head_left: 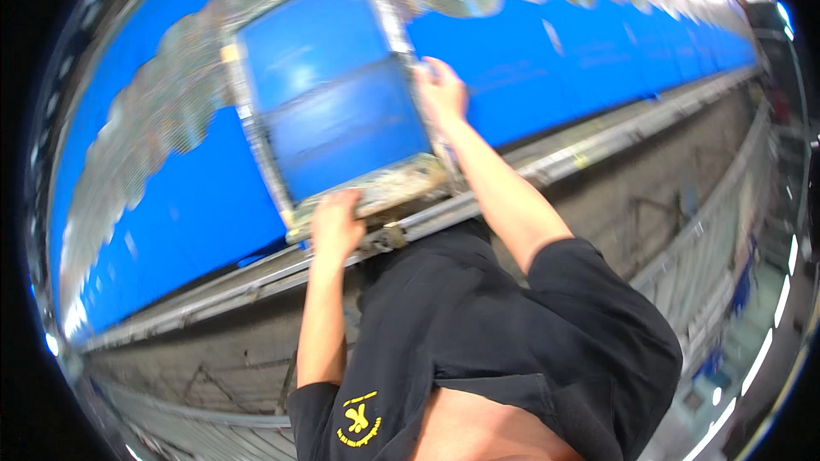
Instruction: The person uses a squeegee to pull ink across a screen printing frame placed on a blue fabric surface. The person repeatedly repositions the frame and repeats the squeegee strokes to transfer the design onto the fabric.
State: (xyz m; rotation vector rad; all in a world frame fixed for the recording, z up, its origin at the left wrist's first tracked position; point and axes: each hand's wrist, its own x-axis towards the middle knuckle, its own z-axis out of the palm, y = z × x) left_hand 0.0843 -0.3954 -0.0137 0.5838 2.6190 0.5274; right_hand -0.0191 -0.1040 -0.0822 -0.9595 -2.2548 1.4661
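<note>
A rectangular screen-printing frame (pixel 395 30) with pale, stained rails lies tilted over the long blue surface, its near end at the table's edge. Across its inside stretches a translucent blue screen (pixel 342 132), with a dark band across its middle. My left hand (pixel 337 220) is closed on the near rail, by its left corner. Farther up, my right hand (pixel 442 96) grips the right side rail, though motion blur softens its fingers. Yellowish patches mark the far corner and the left rail.
The blue table surface (pixel 547 68) runs left and right, with a wavy-edged patterned strip (pixel 171 102) along it. A metal rail (pixel 615 138) follows the near edge in front of my body. Below it are a grey side wall and ribbed panels (pixel 700 243).
</note>
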